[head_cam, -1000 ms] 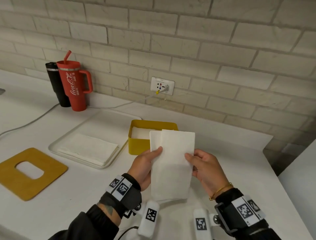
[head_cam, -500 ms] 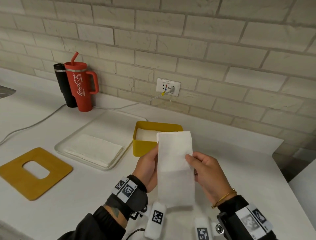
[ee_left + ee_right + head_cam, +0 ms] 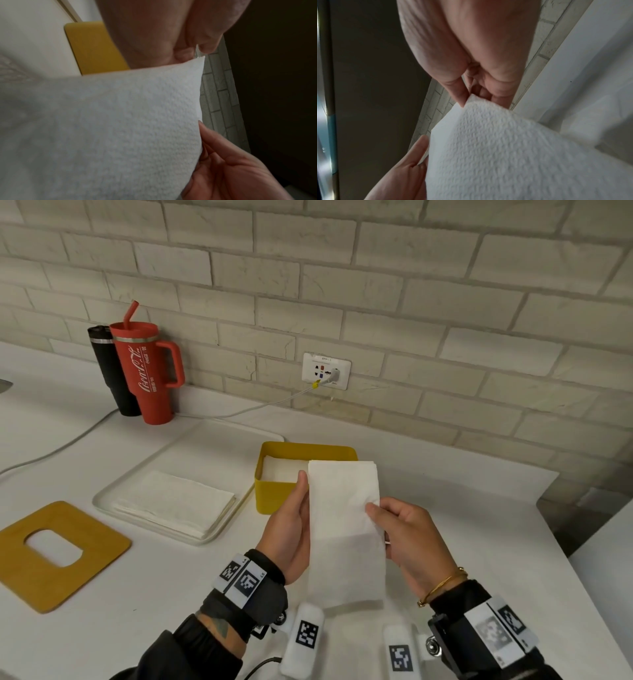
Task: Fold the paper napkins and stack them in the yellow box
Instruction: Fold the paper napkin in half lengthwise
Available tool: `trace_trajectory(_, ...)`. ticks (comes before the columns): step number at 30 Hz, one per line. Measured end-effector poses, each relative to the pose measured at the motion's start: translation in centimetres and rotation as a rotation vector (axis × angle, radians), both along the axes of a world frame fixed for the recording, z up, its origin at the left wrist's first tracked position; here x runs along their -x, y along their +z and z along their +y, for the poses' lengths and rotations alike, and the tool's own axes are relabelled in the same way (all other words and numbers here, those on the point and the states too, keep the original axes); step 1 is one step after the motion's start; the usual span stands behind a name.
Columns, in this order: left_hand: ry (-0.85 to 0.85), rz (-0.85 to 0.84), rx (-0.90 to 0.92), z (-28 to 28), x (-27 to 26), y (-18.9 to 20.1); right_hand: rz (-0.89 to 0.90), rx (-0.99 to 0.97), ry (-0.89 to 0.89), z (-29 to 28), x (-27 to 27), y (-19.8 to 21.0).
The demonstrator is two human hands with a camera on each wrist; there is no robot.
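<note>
A white paper napkin, folded into a long narrow strip, hangs upright in front of me above the counter. My left hand holds its left edge, thumb pointing up along the edge. My right hand pinches the right edge, thumb on the front. The other fingers of both hands are hidden behind the paper. In the left wrist view the napkin fills the frame with the yellow box behind it. The yellow box stands just beyond the hands, with white folded napkins inside.
A white tray left of the box holds a flat stack of napkins. A yellow board with a hole lies at the near left. A red tumbler and a black one stand by the brick wall. A cable runs from the wall socket.
The napkin has gone from a wide half-fold to a narrow strip. My left thumb has slid up along its left edge; the right hand keeps its pinch.
</note>
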State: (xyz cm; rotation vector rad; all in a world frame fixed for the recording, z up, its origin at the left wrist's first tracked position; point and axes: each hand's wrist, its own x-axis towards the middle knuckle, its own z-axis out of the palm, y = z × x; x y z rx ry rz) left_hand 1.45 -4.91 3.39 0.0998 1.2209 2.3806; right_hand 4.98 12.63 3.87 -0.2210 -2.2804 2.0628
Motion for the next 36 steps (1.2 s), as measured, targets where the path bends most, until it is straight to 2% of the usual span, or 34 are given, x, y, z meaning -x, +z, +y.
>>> trace_trajectory(16, 0.006, 0.046, 0.057, 0.4, -1.0, 0.2, -0.004, -0.006, -0.037, 0.1, -0.3, -0.6)
trace_trajectory(21, 0.037, 0.052, 0.112, 0.4, -0.6, -0.1, -0.027, 0.023, 0.032, -0.4, -1.3, -0.4)
trace_trajectory(23, 0.07, 0.053, 0.119, 0.3, -0.2, -0.1, -0.077, -0.101, 0.076, -0.2, -1.5, -1.1)
trace_trajectory(25, 0.109, 0.048, 0.113, 0.2, 0.2, -0.3, -0.198, -0.329, 0.146, 0.6, -1.7, -2.2)
trace_trajectory(27, 0.137, 0.044, 0.102, 0.0, 0.5, -0.4, -0.333, -0.425, 0.213, 1.9, -2.1, -2.8)
trace_trajectory(29, 0.139, 0.04, 0.089, -0.1, 0.6, -0.4, -0.349, -0.352, 0.246, 3.2, -2.4, -2.5)
trace_trajectory(33, 0.08, 0.036, 0.07, 0.8, 0.2, -0.4, -0.207, -0.036, 0.174, 2.8, -1.9, -0.9)
trace_trajectory(36, -0.01, 0.064, 0.068, 1.9, -0.4, -0.2, -0.161, -0.01, 0.115, 1.4, -1.4, -1.1)
